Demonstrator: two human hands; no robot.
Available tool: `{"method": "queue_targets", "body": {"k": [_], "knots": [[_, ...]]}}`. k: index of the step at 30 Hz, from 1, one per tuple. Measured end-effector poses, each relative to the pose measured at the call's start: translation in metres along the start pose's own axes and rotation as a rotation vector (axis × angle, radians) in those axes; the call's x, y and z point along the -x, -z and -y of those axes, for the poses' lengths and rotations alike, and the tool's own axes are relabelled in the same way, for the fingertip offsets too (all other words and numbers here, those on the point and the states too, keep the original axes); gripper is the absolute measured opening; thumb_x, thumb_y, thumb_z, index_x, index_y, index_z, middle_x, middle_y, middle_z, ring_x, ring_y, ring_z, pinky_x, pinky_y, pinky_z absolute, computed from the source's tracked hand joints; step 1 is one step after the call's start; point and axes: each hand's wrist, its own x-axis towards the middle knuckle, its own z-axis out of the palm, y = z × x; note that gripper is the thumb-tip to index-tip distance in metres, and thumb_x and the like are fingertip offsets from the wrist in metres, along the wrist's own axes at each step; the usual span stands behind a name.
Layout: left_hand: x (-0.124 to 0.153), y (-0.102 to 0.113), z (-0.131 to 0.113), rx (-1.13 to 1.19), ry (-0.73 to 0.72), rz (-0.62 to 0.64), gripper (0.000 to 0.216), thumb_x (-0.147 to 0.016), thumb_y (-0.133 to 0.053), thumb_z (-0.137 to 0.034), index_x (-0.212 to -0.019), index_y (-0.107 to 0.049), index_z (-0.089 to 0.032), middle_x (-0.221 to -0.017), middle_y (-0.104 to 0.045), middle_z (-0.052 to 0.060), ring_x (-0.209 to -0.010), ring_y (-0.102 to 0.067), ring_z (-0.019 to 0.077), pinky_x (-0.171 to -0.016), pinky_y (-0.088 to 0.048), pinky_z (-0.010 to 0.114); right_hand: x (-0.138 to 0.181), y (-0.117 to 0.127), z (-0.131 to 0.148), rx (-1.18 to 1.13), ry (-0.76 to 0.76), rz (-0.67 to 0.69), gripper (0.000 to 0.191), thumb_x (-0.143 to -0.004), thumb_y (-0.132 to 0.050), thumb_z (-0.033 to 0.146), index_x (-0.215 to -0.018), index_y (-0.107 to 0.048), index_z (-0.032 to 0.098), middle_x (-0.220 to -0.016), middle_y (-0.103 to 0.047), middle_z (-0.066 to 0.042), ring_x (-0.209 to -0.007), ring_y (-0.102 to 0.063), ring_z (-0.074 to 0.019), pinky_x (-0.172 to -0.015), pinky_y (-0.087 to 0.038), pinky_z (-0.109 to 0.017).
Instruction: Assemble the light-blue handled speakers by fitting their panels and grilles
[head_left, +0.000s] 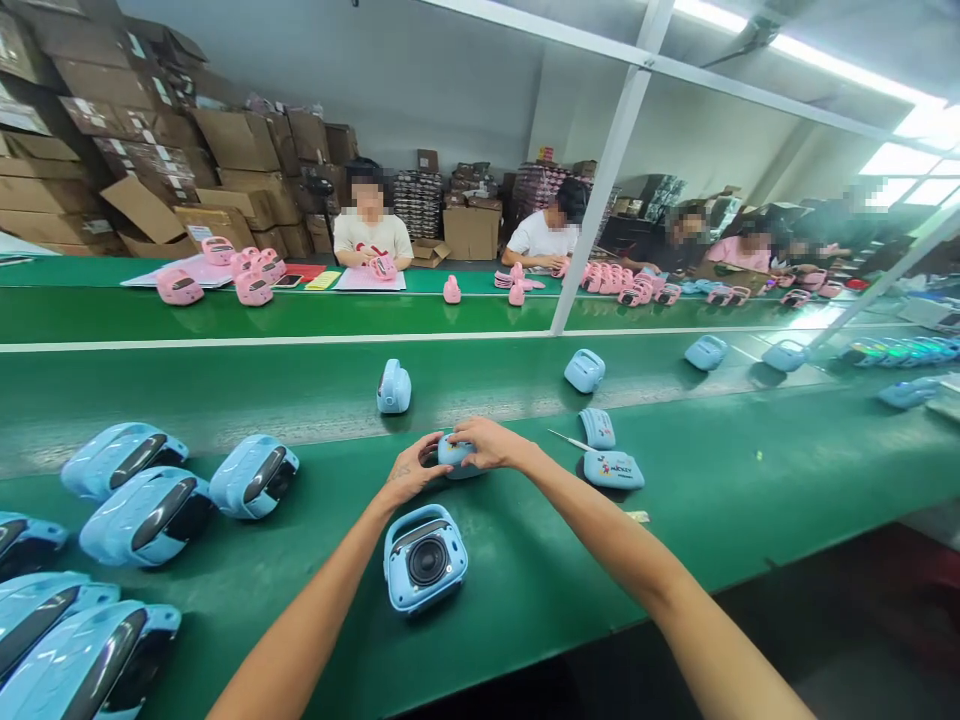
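Note:
Both of my hands hold a light-blue speaker cover (452, 453) with a small coloured print, just above the green table. My left hand (411, 472) has its fingers curled at the cover's left side. My right hand (487, 443) grips it from the top and right; its fingers hide much of the cover. Nearer to me stands a blue portable speaker (426, 562) with a handle, its round black cone exposed. Right of my hands lie a blue cover marked Mickey (615, 469), a second printed cover (598, 428) and a thin pale tool (570, 440).
Several blue speakers (150, 515) stand at the left. More blue speakers (585, 370) sit on the conveyor belt (480, 375) beyond. Across it, people (371, 235) handle pink speakers (255, 285). A white metal post (600, 190) rises behind the belt.

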Motion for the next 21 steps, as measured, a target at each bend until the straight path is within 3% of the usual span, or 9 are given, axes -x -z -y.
{"method": "queue_targets", "body": {"k": [5, 10, 14, 17, 21], "knots": [[-0.003, 0.001, 0.005, 0.073, 0.013, 0.003, 0.091, -0.047, -0.093, -0.027, -0.129, -0.054, -0.019, -0.121, -0.067, 0.013, -0.119, -0.065, 0.0316, -0.111, -0.043, 0.051, 0.002, -0.01, 0.0, -0.092, -0.037, -0.069, 0.044, -0.067, -0.081, 0.01, -0.11, -0.074, 0.017, -0.106, -0.071, -0.01, -0.102, -0.063, -0.0272, -0.099, -0.044, -0.043], [-0.003, -0.002, 0.003, 0.094, 0.023, 0.006, 0.089, -0.045, -0.094, -0.023, -0.125, -0.055, -0.02, -0.121, -0.066, 0.012, -0.117, -0.065, 0.032, -0.11, -0.045, 0.052, 0.009, -0.012, 0.003, -0.244, -0.093, -0.185, 0.047, -0.066, -0.077, 0.007, -0.112, -0.072, 0.018, -0.115, -0.07, -0.011, -0.112, -0.059, -0.0291, -0.106, -0.041, -0.049], [-0.005, -0.004, -0.001, 0.092, 0.041, 0.002, 0.097, -0.04, -0.096, -0.024, -0.129, -0.056, -0.019, -0.125, -0.067, 0.014, -0.12, -0.063, 0.0354, -0.11, -0.044, 0.054, 0.01, -0.002, 0.002, -0.414, -0.163, -0.33, 0.047, -0.068, -0.08, 0.018, -0.115, -0.072, 0.021, -0.125, -0.068, -0.011, -0.121, -0.057, -0.0306, -0.112, -0.037, -0.053], [-0.001, 0.0, -0.011, 0.086, 0.063, -0.041, 0.11, -0.036, -0.098, -0.026, -0.137, -0.053, -0.022, -0.131, -0.064, 0.017, -0.125, -0.061, 0.0378, -0.111, -0.043, 0.055, 0.016, 0.005, 0.002, -0.581, -0.221, -0.445, 0.05, -0.074, -0.078, 0.034, -0.121, -0.069, 0.023, -0.128, -0.068, -0.01, -0.122, -0.059, -0.0299, -0.11, -0.042, -0.052], [0.031, 0.024, -0.028, 0.071, 0.068, -0.173, 0.09, -0.059, -0.089, -0.051, -0.138, -0.054, -0.024, -0.144, -0.056, 0.018, -0.136, -0.053, 0.0365, -0.114, -0.039, 0.051, 0.05, -0.001, 0.011, -0.853, -0.281, -0.571, 0.052, -0.095, -0.047, 0.057, -0.133, -0.061, 0.023, -0.129, -0.067, -0.011, -0.114, -0.067, -0.0271, -0.098, -0.054, -0.049]]}}
